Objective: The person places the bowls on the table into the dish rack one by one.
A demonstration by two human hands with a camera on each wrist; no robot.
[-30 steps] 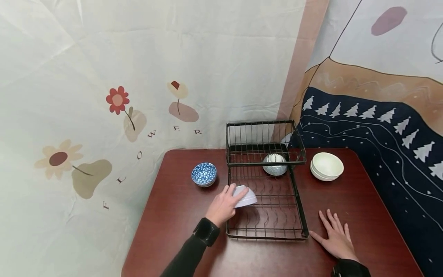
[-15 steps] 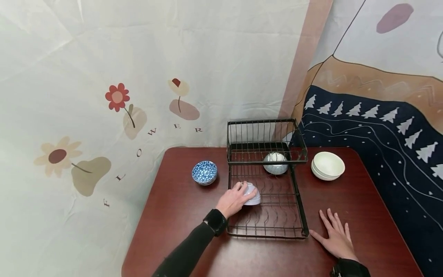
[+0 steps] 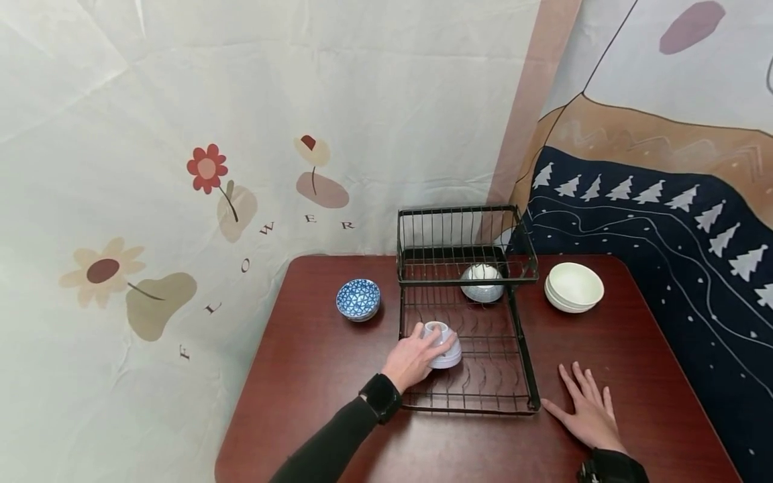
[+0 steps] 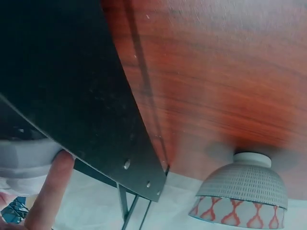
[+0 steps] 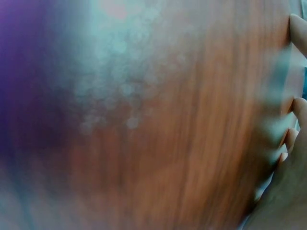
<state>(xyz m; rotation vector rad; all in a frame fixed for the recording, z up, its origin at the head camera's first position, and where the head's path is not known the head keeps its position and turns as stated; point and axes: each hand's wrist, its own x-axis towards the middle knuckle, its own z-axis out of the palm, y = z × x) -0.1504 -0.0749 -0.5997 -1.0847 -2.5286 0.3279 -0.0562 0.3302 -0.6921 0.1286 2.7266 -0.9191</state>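
Observation:
Over the left half of the lower rack, my left hand [image 3: 413, 359] grips a white bowl [image 3: 445, 359] upside down, its foot ring facing up and its rim low over the wires. The left wrist view shows one fingertip [image 4: 61, 158] against the bowl's pale side [image 4: 26, 160], behind the dark rail [image 4: 72, 91] of the dish rack. Spread on the tabletop to the right of the rack lies my right hand [image 3: 586, 412], holding nothing. Its fingers [image 5: 300, 112] appear at the edge of the right wrist view.
The black two-tier dish rack [image 3: 530, 376] stands mid-table. A grey-white bowl [image 3: 482, 292] sits upside down below its upper tier. Left of the rack is a blue-patterned bowl [image 3: 358, 300], its outside red-patterned in the left wrist view; cream bowls [image 3: 574, 285] are stacked at right.
My left hand has carried the white bowl rightward over the rack and turned it from tilted on its side to upside down. The right hand has stayed in place.

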